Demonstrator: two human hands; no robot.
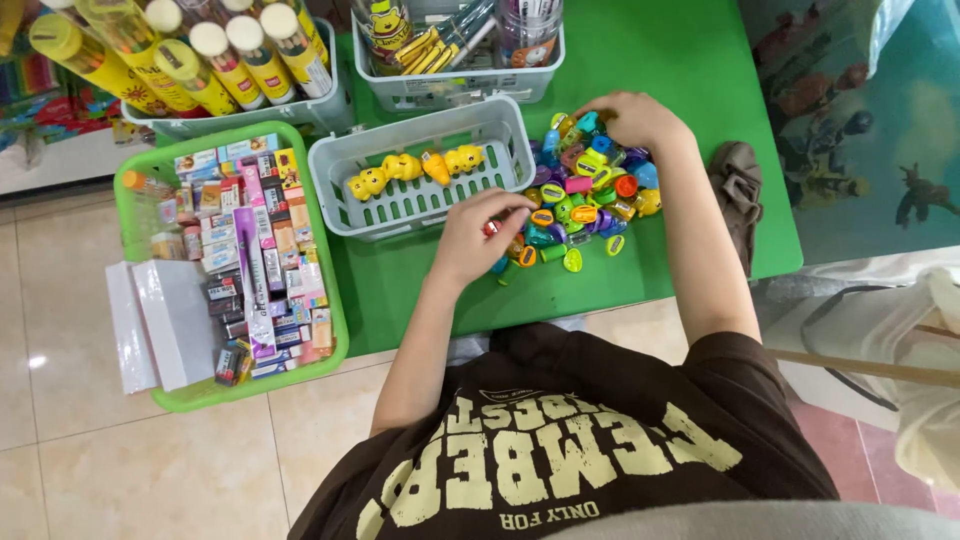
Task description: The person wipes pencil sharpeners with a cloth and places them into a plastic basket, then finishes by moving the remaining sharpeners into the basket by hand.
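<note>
I look down at a green desk (690,60) with lots of small things on it. In the middle lies a big heap of little colourful toys (585,190), maybe tiny sharpeners or erasers, in pink, green, orange, blue and yellow. I cannot tell just what they are.

My left hand (480,235) is at the near edge of the heap. Its fingers (515,208) are pinched together on one small red piece (491,228). The piece sits right next to the grey basket (420,160), just outside its front wall.

My right hand (630,118) rests on the far side of the heap. It is curled over the toys, and I cannot tell if it holds one or just touches them.

In the grey basket lie a few yellow and orange figures (415,170) in a row. The rest of it is bare.

To the left stands a green basket (140,225), packed with small boxes, and some white packs (160,325) lean at its side. At the back are two more baskets, one with yellow tubes (190,60) and one with pens (455,40). A brown cloth (738,180) lies on the desk at the right.

I think I am sorting the heap, one piece at a time. The red piece is being picked now. Next it needs a small lift over the low basket wall and a soft drop inside, near the yellow ones. The pinch must stay tight, since the piece is tiny and can slip.
</note>
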